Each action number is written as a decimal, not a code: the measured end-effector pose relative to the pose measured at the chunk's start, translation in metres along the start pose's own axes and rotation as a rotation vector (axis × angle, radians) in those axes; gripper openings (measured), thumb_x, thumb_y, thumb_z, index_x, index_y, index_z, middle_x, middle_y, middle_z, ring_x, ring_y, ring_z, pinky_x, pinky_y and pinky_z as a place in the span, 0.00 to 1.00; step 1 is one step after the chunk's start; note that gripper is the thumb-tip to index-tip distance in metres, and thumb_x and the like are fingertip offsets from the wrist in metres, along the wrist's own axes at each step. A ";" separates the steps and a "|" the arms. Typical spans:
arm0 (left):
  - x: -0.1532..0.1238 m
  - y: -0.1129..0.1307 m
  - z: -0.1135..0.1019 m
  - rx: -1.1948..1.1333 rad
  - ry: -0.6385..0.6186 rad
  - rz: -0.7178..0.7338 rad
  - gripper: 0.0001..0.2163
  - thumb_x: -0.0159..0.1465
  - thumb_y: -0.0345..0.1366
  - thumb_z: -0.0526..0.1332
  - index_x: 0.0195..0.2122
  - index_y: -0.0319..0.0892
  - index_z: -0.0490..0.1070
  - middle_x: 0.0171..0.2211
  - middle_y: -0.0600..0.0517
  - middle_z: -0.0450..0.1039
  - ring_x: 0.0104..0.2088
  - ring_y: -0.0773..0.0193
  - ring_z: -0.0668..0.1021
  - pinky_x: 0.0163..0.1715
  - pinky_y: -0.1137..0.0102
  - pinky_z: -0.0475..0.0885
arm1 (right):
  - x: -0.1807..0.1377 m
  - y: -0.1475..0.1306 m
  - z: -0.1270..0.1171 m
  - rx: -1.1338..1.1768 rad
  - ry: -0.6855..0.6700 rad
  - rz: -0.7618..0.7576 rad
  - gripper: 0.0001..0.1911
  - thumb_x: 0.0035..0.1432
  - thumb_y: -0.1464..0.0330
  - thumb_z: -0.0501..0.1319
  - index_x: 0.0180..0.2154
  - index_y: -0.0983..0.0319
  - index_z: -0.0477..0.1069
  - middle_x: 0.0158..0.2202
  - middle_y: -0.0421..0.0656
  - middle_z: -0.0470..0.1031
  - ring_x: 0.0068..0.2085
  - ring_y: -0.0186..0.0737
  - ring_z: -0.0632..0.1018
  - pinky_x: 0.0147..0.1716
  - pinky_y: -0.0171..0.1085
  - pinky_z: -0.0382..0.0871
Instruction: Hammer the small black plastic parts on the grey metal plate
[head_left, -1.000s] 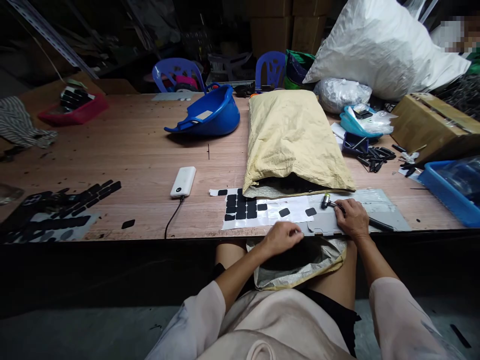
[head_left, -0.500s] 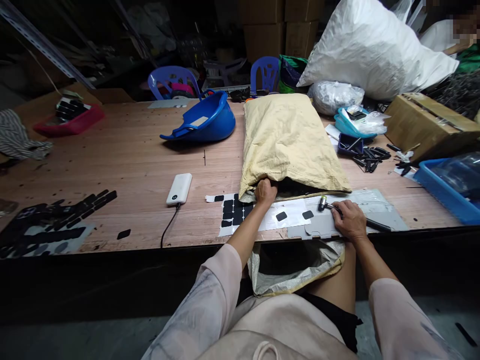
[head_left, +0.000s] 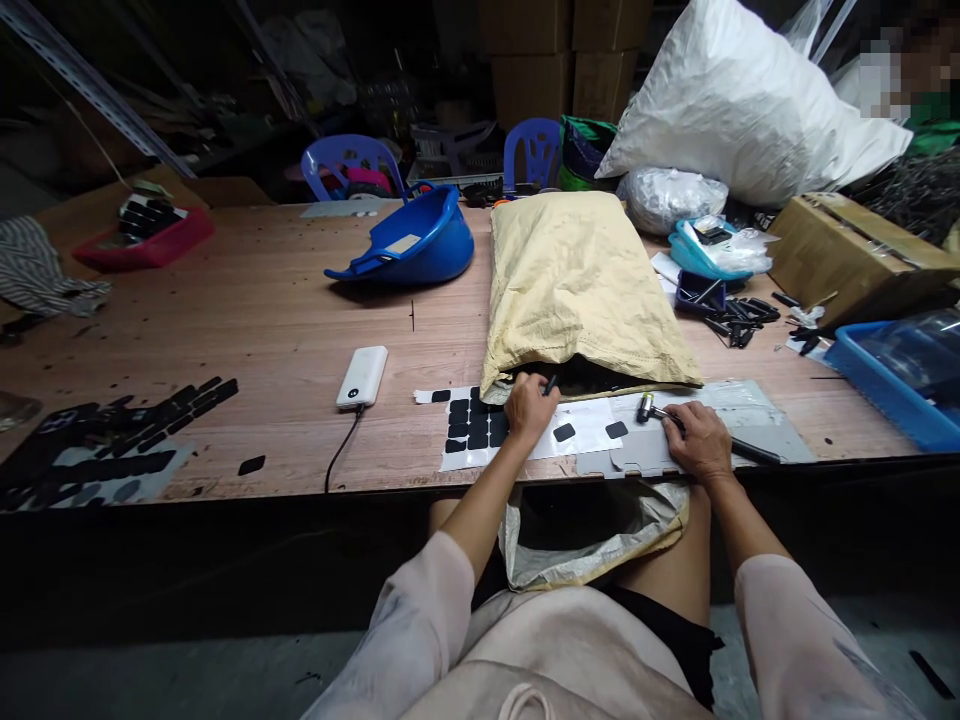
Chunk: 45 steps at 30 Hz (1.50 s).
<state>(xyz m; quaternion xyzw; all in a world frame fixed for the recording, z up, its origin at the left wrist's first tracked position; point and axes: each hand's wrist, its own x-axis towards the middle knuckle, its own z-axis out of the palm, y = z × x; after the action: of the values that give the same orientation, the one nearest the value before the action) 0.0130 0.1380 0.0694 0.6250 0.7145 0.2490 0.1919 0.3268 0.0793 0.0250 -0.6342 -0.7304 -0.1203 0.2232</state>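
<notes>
My left hand [head_left: 529,408] is a little below the centre of the frame, and its fingers are closed on a small black piece [head_left: 551,384]. This piece sticks out at the upper right side of the hand, just in front of the dark open mouth of the yellow sack [head_left: 589,275]. The sack lies on the tabletop [head_left: 270,310], above my left hand in the frame.

Near this hand there is a white sheet [head_left: 589,417] with black patches [head_left: 478,432]: most of them stand in a block to the left, and two lie separately to the right.

My right hand [head_left: 699,438], at the right of centre, is closed around the hammer [head_left: 754,452], over the grey board [head_left: 641,458]. The hammer's head points to the left and its handle comes out to the right; it is well apart from the black piece.

In the lower centre, an open bag [head_left: 570,572] rests on my lap, below both hands.
</notes>
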 end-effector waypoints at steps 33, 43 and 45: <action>-0.061 0.001 0.035 -0.098 -0.281 0.392 0.09 0.63 0.39 0.71 0.44 0.49 0.83 0.41 0.51 0.78 0.48 0.54 0.74 0.52 0.60 0.68 | -0.037 -0.102 -0.036 0.403 0.066 0.062 0.16 0.72 0.64 0.54 0.54 0.55 0.76 0.41 0.45 0.78 0.43 0.43 0.80 0.42 0.40 0.74; -0.060 0.001 0.036 -0.095 -0.283 0.400 0.08 0.64 0.40 0.70 0.44 0.50 0.83 0.42 0.51 0.77 0.49 0.55 0.74 0.51 0.61 0.68 | -0.035 -0.111 -0.045 0.316 0.082 0.054 0.17 0.72 0.64 0.54 0.55 0.55 0.76 0.41 0.45 0.78 0.41 0.42 0.79 0.38 0.38 0.73; -0.060 0.001 0.036 -0.092 -0.288 0.402 0.09 0.64 0.40 0.70 0.45 0.50 0.83 0.42 0.51 0.77 0.49 0.55 0.74 0.51 0.61 0.68 | -0.035 -0.116 -0.045 0.332 0.075 0.031 0.17 0.72 0.65 0.53 0.56 0.55 0.75 0.42 0.45 0.78 0.42 0.42 0.79 0.39 0.38 0.73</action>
<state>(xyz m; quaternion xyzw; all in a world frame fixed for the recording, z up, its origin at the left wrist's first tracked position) 0.0432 0.0832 0.0390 0.7741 0.5293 0.2226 0.2666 0.2243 0.0083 0.0602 -0.5950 -0.7214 -0.0181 0.3537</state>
